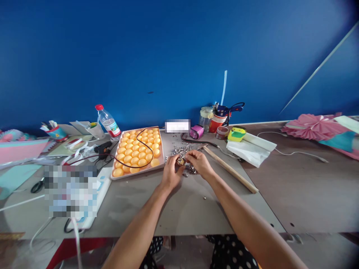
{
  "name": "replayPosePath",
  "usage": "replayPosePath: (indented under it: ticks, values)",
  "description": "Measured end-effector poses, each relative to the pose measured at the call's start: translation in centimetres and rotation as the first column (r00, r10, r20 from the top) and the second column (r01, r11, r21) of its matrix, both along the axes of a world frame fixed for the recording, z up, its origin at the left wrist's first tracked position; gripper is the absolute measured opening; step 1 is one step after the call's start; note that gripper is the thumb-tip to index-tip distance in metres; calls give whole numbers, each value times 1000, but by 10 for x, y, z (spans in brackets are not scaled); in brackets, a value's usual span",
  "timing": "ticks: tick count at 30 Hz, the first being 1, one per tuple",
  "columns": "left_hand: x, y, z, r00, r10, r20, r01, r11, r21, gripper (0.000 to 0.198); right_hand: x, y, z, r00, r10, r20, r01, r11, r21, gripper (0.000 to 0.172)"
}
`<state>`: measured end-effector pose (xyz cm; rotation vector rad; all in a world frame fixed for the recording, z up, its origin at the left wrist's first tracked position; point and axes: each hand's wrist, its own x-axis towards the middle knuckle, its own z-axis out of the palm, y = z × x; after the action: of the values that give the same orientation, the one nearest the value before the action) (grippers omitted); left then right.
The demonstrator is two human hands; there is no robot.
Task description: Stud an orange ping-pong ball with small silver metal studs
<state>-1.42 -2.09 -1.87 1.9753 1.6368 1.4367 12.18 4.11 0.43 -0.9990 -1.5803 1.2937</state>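
Observation:
My left hand [172, 173] curls round a small round yellowish ball [181, 161] that has shiny silver bits on it. The fingers of my right hand [201, 163] are pinched together at the ball's right side; what sits between the fingertips is too small to make out. Loose shiny silver pieces [181, 150] lie scattered just behind both hands, and more silver pieces [192, 170] are heaped below my right fingers. Left of my hands, a shallow white tray [138, 173] holds rows of orange balls [142, 154], with a dark cord across them.
A wooden-handled hammer [230, 170] lies right of my right hand. Behind stand a purple object [196, 131], a jar [206, 118] and an orange cup [218, 122]. A bottle [109, 121], scissors [37, 185] and a power strip [99, 190] with cords are at left. Pink paper fans [311, 127] lie far right.

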Motion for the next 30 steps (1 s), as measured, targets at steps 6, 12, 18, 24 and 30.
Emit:
replayPosePath:
  ticks: [6, 12, 18, 24, 30]
  values:
    - [0, 0, -1, 1000, -1, 6, 1, 1000, -8, 40, 3, -2, 5, 992, 48, -120, -62, 991, -119, 19]
    - [1, -1, 1, 1000, 13, -2, -13, 1000, -10, 39, 3, -2, 4, 991, 35, -132, -52, 991, -127, 20]
    - [1, -1, 1, 1000, -8, -4, 8, 1000, -29, 40, 2, -1, 1, 992, -19, -128, 3, 992, -124, 19]
    - [3, -2, 3, 999, -40, -14, 39, 998, -44, 40, 2, -3, 3, 997, -24, -77, 20, 998, -61, 15]
    - [5, -3, 4, 999, -42, -14, 41, 997, -58, 39, -3, -7, -1, 998, 41, -47, -46, 995, -90, 16]
